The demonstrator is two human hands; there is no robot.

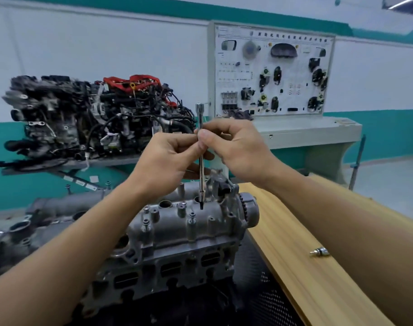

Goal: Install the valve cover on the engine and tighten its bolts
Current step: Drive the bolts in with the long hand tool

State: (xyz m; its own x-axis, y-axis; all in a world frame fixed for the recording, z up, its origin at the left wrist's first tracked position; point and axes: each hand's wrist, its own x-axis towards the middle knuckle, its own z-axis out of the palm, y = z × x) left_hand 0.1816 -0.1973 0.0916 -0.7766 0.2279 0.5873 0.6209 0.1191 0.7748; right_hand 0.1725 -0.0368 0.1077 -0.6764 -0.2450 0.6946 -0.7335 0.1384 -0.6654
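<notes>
A grey cast valve cover (177, 229) sits on the engine in the lower middle, with several bolts (192, 216) standing in its bosses. A long chrome extension bar (201, 170) stands upright, its dark bit tip hanging just above the cover near its right end. My left hand (170, 165) and my right hand (233, 147) both pinch the bar's shaft at mid-height, thumbs and fingertips meeting around it. The bar's square-drive socket end sticks up free above my fingers.
A wooden tabletop (318, 267) runs along the right, with a small metal fitting (319, 252) lying on it. Another engine (88, 118) with red parts stands behind on a stand. A white training board (273, 71) with car parts is at the back right.
</notes>
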